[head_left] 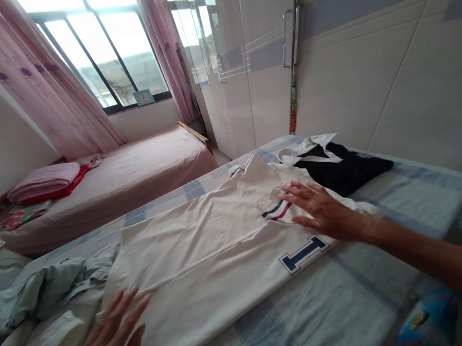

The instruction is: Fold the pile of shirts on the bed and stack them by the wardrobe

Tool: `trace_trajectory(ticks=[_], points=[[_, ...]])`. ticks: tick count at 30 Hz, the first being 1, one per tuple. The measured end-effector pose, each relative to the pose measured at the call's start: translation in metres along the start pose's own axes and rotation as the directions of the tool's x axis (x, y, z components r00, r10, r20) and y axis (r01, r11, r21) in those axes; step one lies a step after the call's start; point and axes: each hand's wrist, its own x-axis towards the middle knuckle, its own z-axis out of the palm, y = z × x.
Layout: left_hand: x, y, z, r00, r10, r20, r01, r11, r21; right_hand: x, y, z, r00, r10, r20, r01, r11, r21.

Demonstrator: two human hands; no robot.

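A white shirt (192,264) lies spread lengthwise on the bed in front of me, with a dark blue letter I on its near side and a striped sleeve cuff folded onto it. My right hand (322,211) rests over the sleeve end, fingers stretched and spread, gripping nothing. Near the hem at the left, my left hand (109,345) is open with its fingers apart; whether it touches the cloth I cannot tell. A black garment with a white collar (338,169) lies beyond my right hand, partly beside the shirt.
Rumpled grey and white clothes (47,302) lie at the left. Blue checked sheet (262,334) covers the bed. Behind stand a second bed with a pink cover (147,162), folded bedding (47,179) and a wardrobe (269,76). A small clock (143,97) sits on the windowsill.
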Motion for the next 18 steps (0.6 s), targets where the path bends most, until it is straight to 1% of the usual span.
trace_trajectory(ticks=[1,3,6,9,12,15,18], points=[[-0.004,0.000,0.006,0.999,0.009,0.038,-0.009,1.000,-0.001,-0.009,-0.002,0.006,0.998,-0.008,0.067,0.008,1.000,0.004],[-0.013,0.001,0.016,0.990,-0.034,0.136,0.030,0.999,0.028,-0.025,0.003,0.019,0.986,0.030,0.165,-0.032,0.999,0.009],[-0.021,0.002,0.021,0.962,-0.117,0.247,0.103,0.992,0.066,-0.039,0.017,0.032,0.971,0.130,0.201,-0.132,0.991,-0.003],[-0.022,0.004,0.019,0.954,-0.129,0.270,0.117,0.991,0.061,-0.040,0.021,0.033,0.963,0.171,0.206,-0.171,0.985,-0.020],[-0.020,0.004,0.022,0.959,-0.127,0.252,0.114,0.991,0.065,-0.037,0.016,0.029,0.953,0.185,0.240,-0.187,0.982,-0.017],[-0.019,0.002,0.023,0.958,-0.138,0.252,0.123,0.990,0.073,-0.038,0.014,0.029,0.951,0.191,0.242,-0.195,0.981,-0.008],[-0.009,0.004,0.010,0.931,-0.165,0.324,0.151,0.986,0.066,-0.037,0.020,0.027,0.955,0.161,0.251,-0.168,0.986,0.008]])
